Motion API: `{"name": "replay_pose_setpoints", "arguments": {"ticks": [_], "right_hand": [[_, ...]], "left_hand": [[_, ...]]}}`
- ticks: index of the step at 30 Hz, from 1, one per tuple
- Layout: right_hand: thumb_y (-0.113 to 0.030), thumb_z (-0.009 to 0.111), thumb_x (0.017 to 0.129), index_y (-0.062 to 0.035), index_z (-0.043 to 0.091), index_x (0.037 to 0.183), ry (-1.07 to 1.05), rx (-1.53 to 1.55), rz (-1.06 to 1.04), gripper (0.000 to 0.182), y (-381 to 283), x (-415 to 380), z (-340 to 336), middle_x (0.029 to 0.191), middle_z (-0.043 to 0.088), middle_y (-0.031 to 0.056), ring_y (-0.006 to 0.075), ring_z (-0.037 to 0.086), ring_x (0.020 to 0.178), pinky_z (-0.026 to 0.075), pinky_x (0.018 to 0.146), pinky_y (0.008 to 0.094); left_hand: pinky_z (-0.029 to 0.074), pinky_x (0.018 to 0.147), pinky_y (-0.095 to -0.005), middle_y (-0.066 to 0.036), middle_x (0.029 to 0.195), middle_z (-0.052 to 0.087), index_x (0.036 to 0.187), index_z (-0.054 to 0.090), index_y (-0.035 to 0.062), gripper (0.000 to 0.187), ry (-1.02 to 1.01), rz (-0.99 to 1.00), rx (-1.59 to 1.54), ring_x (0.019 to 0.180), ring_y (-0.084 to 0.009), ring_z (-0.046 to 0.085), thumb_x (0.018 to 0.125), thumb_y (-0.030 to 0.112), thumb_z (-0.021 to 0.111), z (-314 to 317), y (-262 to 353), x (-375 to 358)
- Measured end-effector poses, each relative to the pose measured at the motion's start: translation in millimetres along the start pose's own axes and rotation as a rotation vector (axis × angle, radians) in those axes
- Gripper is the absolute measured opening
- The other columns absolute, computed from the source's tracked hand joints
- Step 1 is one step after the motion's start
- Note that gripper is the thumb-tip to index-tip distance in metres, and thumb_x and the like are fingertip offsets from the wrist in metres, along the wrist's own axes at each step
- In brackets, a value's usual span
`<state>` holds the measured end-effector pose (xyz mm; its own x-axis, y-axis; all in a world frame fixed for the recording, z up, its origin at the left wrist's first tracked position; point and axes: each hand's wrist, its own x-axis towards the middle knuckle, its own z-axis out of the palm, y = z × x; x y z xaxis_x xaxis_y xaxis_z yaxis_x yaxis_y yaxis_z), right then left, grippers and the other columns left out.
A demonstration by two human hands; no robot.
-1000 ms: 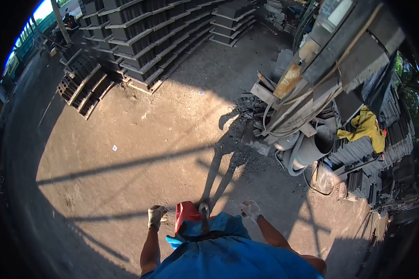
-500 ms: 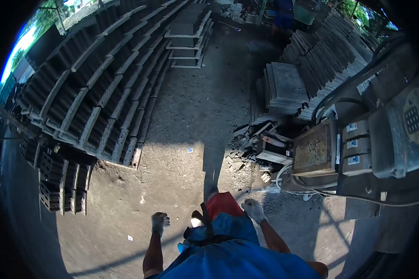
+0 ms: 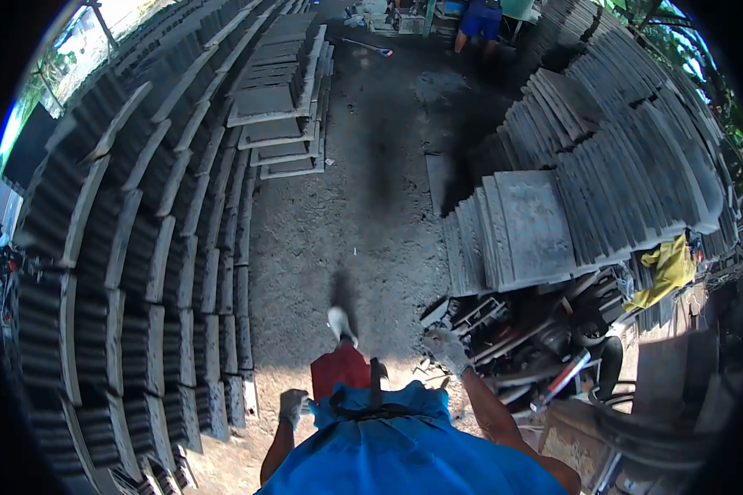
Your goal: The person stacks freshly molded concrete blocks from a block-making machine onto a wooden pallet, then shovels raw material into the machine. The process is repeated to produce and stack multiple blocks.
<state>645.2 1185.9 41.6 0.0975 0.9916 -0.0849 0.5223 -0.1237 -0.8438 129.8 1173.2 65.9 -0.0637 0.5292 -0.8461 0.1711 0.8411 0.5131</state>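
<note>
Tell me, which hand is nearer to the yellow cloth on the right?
The right hand. It swings free beside the machinery, with the yellow cloth farther out to its right. The left hand hangs across the body, by the block stacks.

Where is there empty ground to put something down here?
The dirt lane is bare between the block racks on the left and the leaning slabs on the right. It is crowded by the scrap pile near the right hand.
</note>
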Motion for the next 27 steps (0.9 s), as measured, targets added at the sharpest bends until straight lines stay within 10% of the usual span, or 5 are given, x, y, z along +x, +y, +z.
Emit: {"name": "replay_pose_setpoints", "arguments": {"ticks": [5, 16, 18, 21, 27], "right_hand": [[-0.014, 0.066, 0.083, 0.0, 0.06, 0.087, 0.08, 0.421, 0.894, 0.016, -46, 194, -25, 0.072, 0.059, 0.0066, 0.0195, 0.06, 0.061, 0.056, 0.052, 0.0451], [-0.033, 0.072, 0.073, -0.0057, 0.068, 0.07, 0.176, 0.328, 1.011, 0.028, -79, 521, -85, 0.064, 0.064, 0.0176, 0.0271, 0.066, 0.058, 0.053, 0.059, 0.0395], [-0.031, 0.071, 0.074, -0.0049, 0.067, 0.072, 0.169, -0.294, 0.628, 0.026, 48, 579, -71, 0.061, 0.063, 0.0157, 0.0261, 0.063, 0.051, 0.051, 0.052, 0.0385], [-0.035, 0.066, 0.079, -0.0017, 0.064, 0.071, 0.169, 0.453, 1.036, 0.034, -27, 745, -146, 0.065, 0.064, 0.0135, 0.0244, 0.066, 0.061, 0.051, 0.054, 0.0417], [-0.03, 0.071, 0.081, -0.0032, 0.063, 0.08, 0.177, 0.124, 0.604, 0.028, -82, 1053, -273, 0.069, 0.059, 0.0133, 0.0221, 0.062, 0.061, 0.052, 0.053, 0.0387]], "left_hand": [[0.057, 0.046, -0.0478, -0.018, 0.073, 0.064, 0.095, 0.059, 0.0012, 0.016, -0.03, -0.053, 0.002, 0.055, -0.0333, 0.066, 0.091, 0.013, 0.049, -11, 166, 158], [0.053, 0.052, -0.0364, -0.006, 0.077, 0.066, 0.103, 0.066, 0.0074, 0.025, -0.187, 0.392, -0.078, 0.064, -0.0191, 0.064, 0.083, 0.021, 0.073, 99, 808, 454], [0.056, 0.054, -0.039, -0.006, 0.075, 0.066, 0.105, 0.066, 0.0069, 0.029, -0.112, 0.331, -0.107, 0.057, -0.022, 0.064, 0.081, 0.021, 0.076, 145, 900, 471], [0.052, 0.051, -0.0382, -0.009, 0.078, 0.065, 0.101, 0.065, 0.0049, 0.023, 0.044, 0.258, 0.055, 0.062, -0.0214, 0.064, 0.082, 0.016, 0.071, 179, 958, 500], [0.052, 0.053, -0.0438, -0.012, 0.082, 0.064, 0.098, 0.064, 0.0044, 0.025, 0.018, 0.095, -0.01, 0.066, -0.0244, 0.064, 0.08, 0.02, 0.073, 195, 1026, 591]]}}
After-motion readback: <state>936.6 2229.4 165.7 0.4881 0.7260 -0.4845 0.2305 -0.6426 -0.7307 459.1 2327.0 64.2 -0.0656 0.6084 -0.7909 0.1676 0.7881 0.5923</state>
